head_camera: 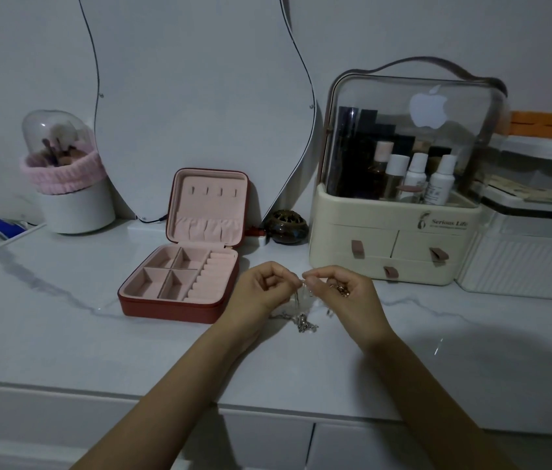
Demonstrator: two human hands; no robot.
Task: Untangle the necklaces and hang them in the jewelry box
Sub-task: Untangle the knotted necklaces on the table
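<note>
One head view, forward and down

We have a single wide-angle camera at head height, facing the wall across the marble tabletop [64, 334]. Near: both forearms entering bottom. Farther: open jewelry box [179, 283], mirror [200, 96]. No second view.

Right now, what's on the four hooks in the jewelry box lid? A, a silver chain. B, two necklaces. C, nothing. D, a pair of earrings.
C: the hooks in the jewelry box lid are bare, while both hands, left hand and right hand, pinch the tangled necklaces over the table.
</note>
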